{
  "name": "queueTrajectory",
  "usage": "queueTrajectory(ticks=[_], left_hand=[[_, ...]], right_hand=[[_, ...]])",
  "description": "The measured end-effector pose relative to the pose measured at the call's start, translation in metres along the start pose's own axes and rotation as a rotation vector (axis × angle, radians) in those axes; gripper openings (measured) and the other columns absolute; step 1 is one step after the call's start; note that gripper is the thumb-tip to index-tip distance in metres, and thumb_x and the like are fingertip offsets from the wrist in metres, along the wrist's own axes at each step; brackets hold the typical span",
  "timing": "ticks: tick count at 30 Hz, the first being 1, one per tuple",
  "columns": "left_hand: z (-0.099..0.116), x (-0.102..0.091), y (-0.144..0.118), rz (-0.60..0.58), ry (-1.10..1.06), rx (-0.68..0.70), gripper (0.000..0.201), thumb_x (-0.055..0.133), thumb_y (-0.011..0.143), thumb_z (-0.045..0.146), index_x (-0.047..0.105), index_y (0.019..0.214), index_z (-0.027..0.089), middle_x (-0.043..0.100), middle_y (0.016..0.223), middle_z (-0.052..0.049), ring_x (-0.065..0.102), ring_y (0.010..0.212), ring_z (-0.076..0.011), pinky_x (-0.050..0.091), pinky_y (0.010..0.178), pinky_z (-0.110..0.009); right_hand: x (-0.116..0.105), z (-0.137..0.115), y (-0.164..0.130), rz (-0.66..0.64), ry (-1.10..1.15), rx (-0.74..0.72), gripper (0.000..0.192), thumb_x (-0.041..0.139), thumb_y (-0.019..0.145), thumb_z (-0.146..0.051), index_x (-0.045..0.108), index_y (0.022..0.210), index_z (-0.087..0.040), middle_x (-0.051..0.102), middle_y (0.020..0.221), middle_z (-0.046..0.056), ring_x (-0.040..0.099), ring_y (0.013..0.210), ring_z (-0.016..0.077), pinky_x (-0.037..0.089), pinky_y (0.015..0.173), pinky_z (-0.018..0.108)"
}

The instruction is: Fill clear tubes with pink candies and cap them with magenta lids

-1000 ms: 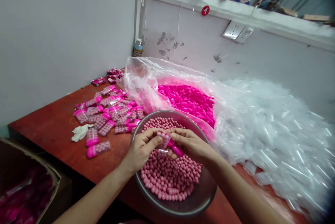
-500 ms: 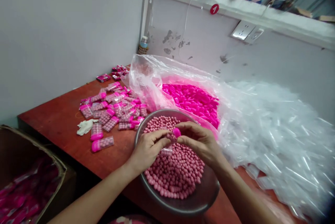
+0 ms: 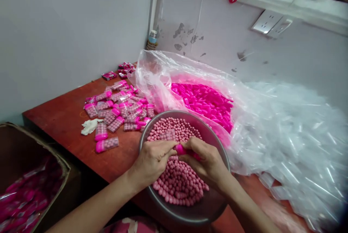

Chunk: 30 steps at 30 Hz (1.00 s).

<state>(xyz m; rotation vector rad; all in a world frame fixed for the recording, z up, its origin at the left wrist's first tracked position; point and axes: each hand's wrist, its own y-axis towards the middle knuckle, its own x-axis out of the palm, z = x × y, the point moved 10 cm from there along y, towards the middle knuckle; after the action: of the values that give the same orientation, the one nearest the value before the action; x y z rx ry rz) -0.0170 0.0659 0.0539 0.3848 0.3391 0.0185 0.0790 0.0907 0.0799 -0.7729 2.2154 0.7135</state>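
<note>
Over a grey metal bowl (image 3: 226,158) of pink beads (image 3: 182,178), my two hands meet fingertip to fingertip. My left hand (image 3: 152,156) is closed in a pinch on a small clear tube, now mostly hidden by the fingers. Thumb and fingers of my right hand (image 3: 203,156) grip a bright pink cap (image 3: 179,149) at the tube's end. Whether the cap sits fully on cannot be seen. Among the beads lies a clear tube (image 3: 168,134), just above my left fingers.
Several bead-filled tubes with pink caps (image 3: 111,115) are heaped left of the bowl on the red table (image 3: 62,113). Behind it, a plastic bag (image 3: 152,69) holds pink caps (image 3: 203,102). Clear tubes (image 3: 293,142) pile up at right. A cardboard box (image 3: 63,175) stands lower left.
My hands have come together and moved slightly lower, with the pink cap now between both sets of fingertips. The bead-filled tube seen in my left fingers is now mostly covered. The view has tilted down.
</note>
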Motion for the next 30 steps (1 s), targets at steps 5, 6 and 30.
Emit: queueTrajectory(ticks=[5, 6, 30], left_hand=[[-0.014, -0.005, 0.006, 0.071, -0.173, -0.123, 0.025, 0.054, 0.082, 0.022, 0.069, 0.101, 0.023, 0.072, 0.089, -0.004, 0.065, 0.083, -0.0203, 0.05, 0.076, -0.028], [-0.02, -0.005, 0.007, 0.08, -0.249, -0.176, 0.024, 0.054, 0.081, 0.023, 0.069, 0.1, 0.022, 0.071, 0.092, -0.004, 0.064, 0.084, -0.0204, 0.05, 0.076, -0.028], [-0.005, -0.014, 0.007, 0.083, -0.207, 0.009, 0.026, 0.058, 0.08, 0.017, 0.069, 0.102, 0.026, 0.07, 0.092, -0.004, 0.059, 0.091, -0.0187, 0.046, 0.084, -0.028]], right_hand=[[-0.006, 0.012, 0.006, 0.09, 0.16, 0.049, 0.013, 0.065, 0.076, -0.029, 0.063, 0.087, -0.023, 0.061, 0.076, 0.004, 0.055, 0.071, 0.0171, 0.044, 0.064, 0.028], [-0.007, 0.02, 0.006, 0.108, 0.279, 0.111, 0.018, 0.067, 0.074, -0.029, 0.064, 0.091, -0.024, 0.063, 0.081, 0.004, 0.057, 0.075, 0.0181, 0.046, 0.067, 0.029], [0.062, 0.043, -0.002, -0.165, 1.309, 0.668, 0.024, 0.073, 0.064, -0.026, 0.066, 0.083, -0.013, 0.068, 0.079, 0.006, 0.064, 0.083, 0.0208, 0.049, 0.082, 0.042]])
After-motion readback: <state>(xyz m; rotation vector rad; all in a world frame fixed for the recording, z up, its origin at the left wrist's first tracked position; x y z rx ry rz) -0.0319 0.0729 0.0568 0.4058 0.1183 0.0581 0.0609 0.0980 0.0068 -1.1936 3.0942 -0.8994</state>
